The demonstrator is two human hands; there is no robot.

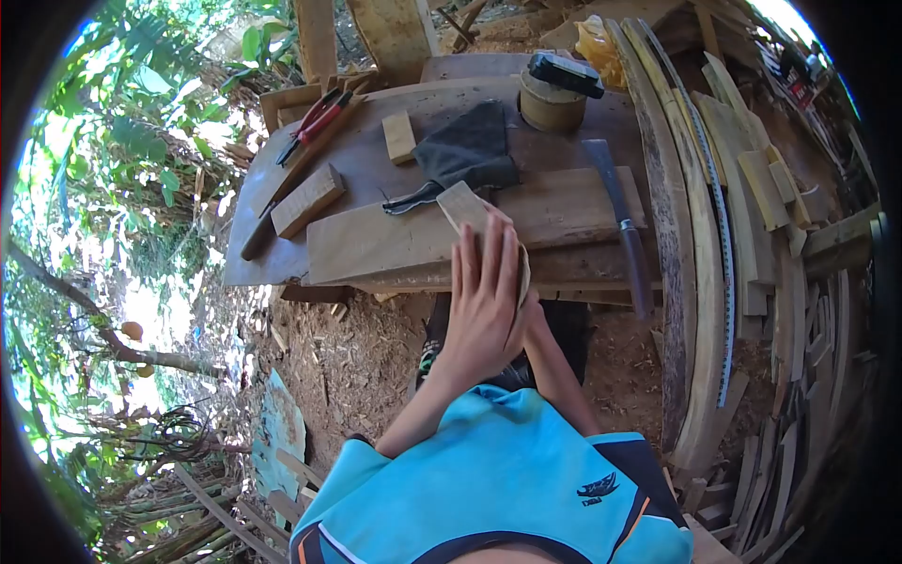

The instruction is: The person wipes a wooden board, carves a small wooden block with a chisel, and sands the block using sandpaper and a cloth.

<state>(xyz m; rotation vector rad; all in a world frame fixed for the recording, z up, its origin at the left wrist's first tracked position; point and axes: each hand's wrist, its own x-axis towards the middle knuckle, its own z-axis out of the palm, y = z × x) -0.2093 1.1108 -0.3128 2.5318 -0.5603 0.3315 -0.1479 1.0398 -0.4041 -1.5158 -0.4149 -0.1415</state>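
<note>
A pale wooden block (458, 203) stands tilted over the near part of the bench, in front of a broad plank (376, 246). My left hand (484, 273) lies along the block's face, its fingers stretched out and nearly flat. Behind it, my right hand (532, 315) grips the same block; most of its fingers are hidden by the left hand and the wood. A dark cloth (465, 146) lies just beyond the block. To the right, a machete-like knife (615, 202) rests across the plank, its handle past the bench's near edge.
On the bench's left are red-handled pliers (324, 120), a long-handled tool (272, 221) and two small wood blocks (308, 199). A round container (552, 105) with a dark object on top stands at the back. Long boards (658, 188) and a measuring strip (722, 244) line the right side.
</note>
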